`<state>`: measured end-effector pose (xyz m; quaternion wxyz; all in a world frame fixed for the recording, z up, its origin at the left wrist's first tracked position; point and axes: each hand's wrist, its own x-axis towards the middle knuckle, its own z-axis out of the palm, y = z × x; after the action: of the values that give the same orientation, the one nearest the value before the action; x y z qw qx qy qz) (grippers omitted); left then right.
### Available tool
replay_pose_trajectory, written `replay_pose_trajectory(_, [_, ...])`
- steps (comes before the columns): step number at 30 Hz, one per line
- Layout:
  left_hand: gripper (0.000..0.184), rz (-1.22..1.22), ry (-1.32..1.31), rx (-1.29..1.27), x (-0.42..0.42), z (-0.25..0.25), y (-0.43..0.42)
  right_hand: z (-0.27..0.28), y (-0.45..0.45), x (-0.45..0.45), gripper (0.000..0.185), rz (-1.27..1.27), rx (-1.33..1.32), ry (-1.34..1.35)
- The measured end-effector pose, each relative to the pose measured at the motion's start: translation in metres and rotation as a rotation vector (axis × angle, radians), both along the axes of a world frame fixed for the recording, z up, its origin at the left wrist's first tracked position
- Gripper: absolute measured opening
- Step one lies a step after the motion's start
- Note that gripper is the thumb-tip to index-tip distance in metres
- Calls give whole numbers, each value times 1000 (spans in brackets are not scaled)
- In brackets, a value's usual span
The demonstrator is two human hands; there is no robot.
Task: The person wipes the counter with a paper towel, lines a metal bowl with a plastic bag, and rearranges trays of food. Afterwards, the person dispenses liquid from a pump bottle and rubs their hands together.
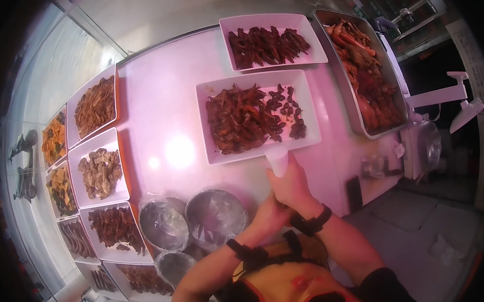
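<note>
My right hand (293, 186) is closed around a white cup-shaped thing (277, 159), held at the near edge of a white tray (209, 155). Dark braised pieces (237, 118) fill that tray's left and middle, with smaller dark pieces (292, 110) spread on its right. Just below, my left hand (271, 214) rests against the heel of my right hand. Its fingers are mostly hidden there, so their grip does not show. Both wrists wear dark bands.
Behind stands another white tray (273, 64) of dark meat; a deep metal pan (369, 130) of reddish meat is at right. Film-covered metal bowls (163, 223) stand near my left arm. Several food trays (99, 197) line the left side. A dark phone-like slab (354, 194) lies at right.
</note>
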<state>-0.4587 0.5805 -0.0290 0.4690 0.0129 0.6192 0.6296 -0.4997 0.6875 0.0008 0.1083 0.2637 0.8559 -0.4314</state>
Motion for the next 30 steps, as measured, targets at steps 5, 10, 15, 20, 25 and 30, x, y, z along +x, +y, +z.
replay_pose_trajectory(5, [54,100,100,42,8,-12,-17,8,-20,1,51,133,-22,169])
replay_pose_trajectory(10, [47,194,224,93,20,-27,-26,8,-39,-4,51,202,33,29])
replay_pose_trajectory(15, [39,233,272,86,15,-25,-29,5,-51,-7,49,270,77,40])
replay_pose_trajectory(20, [38,389,339,109,21,-43,-26,-8,-57,-7,48,434,128,211])
replay_pose_trajectory(25, [40,304,308,78,18,-47,-32,2,-62,-15,50,407,139,74])
replay_pose_trajectory(30, [40,399,327,61,19,-53,-24,-11,-59,-14,51,432,151,316])
